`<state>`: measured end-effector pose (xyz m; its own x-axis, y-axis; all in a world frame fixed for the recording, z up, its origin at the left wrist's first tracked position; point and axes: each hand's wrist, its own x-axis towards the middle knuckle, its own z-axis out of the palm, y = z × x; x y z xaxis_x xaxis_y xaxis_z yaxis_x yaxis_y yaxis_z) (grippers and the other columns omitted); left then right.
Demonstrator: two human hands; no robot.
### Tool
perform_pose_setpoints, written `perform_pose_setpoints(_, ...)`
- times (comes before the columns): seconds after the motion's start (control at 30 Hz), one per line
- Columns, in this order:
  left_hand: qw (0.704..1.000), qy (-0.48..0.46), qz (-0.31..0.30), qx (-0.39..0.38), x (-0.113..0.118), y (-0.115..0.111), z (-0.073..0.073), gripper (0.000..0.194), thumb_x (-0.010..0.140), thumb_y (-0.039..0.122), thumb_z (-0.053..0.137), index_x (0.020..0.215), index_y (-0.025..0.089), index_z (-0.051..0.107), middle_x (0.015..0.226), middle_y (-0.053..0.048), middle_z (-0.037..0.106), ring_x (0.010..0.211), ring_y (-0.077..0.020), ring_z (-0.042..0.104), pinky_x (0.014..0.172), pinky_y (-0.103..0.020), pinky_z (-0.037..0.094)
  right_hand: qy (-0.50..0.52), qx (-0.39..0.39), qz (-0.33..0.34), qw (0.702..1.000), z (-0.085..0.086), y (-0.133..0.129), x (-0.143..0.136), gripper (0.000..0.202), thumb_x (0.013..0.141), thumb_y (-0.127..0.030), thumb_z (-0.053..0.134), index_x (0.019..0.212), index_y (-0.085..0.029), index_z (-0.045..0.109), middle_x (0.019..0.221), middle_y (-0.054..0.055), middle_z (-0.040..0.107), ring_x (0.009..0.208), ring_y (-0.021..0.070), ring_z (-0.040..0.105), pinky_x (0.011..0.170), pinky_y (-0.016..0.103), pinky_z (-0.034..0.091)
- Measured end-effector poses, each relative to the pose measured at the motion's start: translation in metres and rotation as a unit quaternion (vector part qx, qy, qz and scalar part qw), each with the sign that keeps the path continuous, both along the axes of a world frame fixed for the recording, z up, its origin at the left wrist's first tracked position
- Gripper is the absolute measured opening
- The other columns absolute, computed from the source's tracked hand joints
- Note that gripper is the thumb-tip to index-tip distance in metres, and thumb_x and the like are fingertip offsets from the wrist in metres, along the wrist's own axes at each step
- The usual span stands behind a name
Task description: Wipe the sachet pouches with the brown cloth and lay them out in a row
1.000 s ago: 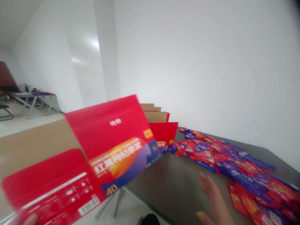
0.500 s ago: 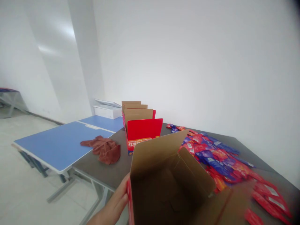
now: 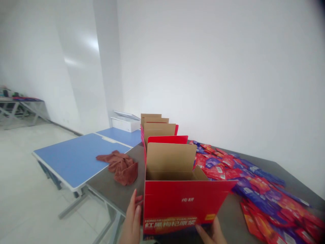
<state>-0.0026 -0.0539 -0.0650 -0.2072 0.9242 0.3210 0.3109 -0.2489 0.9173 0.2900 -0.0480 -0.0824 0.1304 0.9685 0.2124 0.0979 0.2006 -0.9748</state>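
An open cardboard box (image 3: 175,200), red outside with printed lettering and bare brown inside, stands upright at the near end of the row with its flaps raised. My left hand (image 3: 132,218) is along its left side, fingers stretched and slightly apart; whether they touch the box is hard to tell. At the lower right front corner, my right hand (image 3: 212,234) grips the box, its thumb on the printed face and its fingers by the right side. Behind, in line, stand several similar open boxes (image 3: 162,130).
Red and purple pouches (image 3: 264,193) are heaped on the dark table (image 3: 228,217) to the right. A brown cloth (image 3: 123,167) lies at the table's left edge. Blue tables (image 3: 78,156) adjoin on the left, one bearing a white box (image 3: 125,123). A white wall rises behind.
The box, earlier tilted with its inside facing me, now stands upright and lines up with the others. My right hand has come into view on it. The view has shifted slightly left.
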Motion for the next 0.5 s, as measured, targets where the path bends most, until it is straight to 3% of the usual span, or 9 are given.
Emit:
perform_pose_setpoints(0.1,0.999,-0.009,-0.004,0.034,-0.008,0.001,-0.007,0.065,0.089,0.059,0.040,0.150,0.044,0.023,0.156,0.001,0.038,0.144,-0.0305,0.030,0.114,-0.050,0.035,-0.047,0.000,0.032,0.998,0.013,0.024,-0.024,0.054,0.083,-0.044,0.064,0.127,-0.021,0.045,0.120,0.012,0.066,0.111,0.0276,0.063,0.096,0.039,0.050)
perform_pose_setpoints(0.17,0.999,0.005,-0.019,0.033,-0.016,0.016,0.004,0.068,0.090,0.055,0.046,0.151,0.037,0.024,0.159,-0.003,0.031,0.145,-0.0310,0.028,0.117,-0.050,0.030,-0.056,0.020,0.008,0.998,0.024,0.041,-0.044,0.057,0.081,-0.045,0.064,0.129,-0.020,0.043,0.125,0.013,0.063,0.114,0.0280,0.062,0.098,0.041,0.049)
perform_pose_setpoints(0.33,0.998,0.023,-0.035,0.039,-0.040,0.088,0.050,0.069,0.093,0.045,0.051,0.151,0.022,0.023,0.153,-0.011,0.040,0.141,-0.0262,0.037,0.117,-0.043,0.030,-0.063,0.056,-0.008,0.996,0.049,0.095,-0.093,0.060,0.086,-0.044,0.057,0.136,-0.018,0.038,0.135,0.012,0.055,0.129,0.0264,0.049,0.108,0.041,0.039)
perform_pose_setpoints(0.4,0.998,0.028,-0.034,0.046,-0.049,0.120,0.059,0.063,0.094,0.042,0.051,0.148,0.021,0.028,0.147,-0.011,0.049,0.136,-0.0240,0.045,0.115,-0.042,0.034,-0.070,0.071,-0.004,0.995,0.055,0.120,-0.107,0.061,0.088,-0.042,0.056,0.139,-0.016,0.036,0.137,0.013,0.053,0.132,0.0262,0.046,0.111,0.042,0.035)
perform_pose_setpoints(0.5,0.999,0.035,0.008,0.037,-0.061,0.164,0.062,0.048,0.095,0.039,0.052,0.138,0.019,0.044,0.136,-0.011,0.057,0.123,-0.0257,0.056,0.107,-0.050,0.041,-0.086,0.093,0.009,0.992,0.056,0.156,-0.125,0.059,0.088,-0.037,0.060,0.139,-0.017,0.039,0.140,0.013,0.050,0.132,0.0286,0.044,0.112,0.050,0.031)
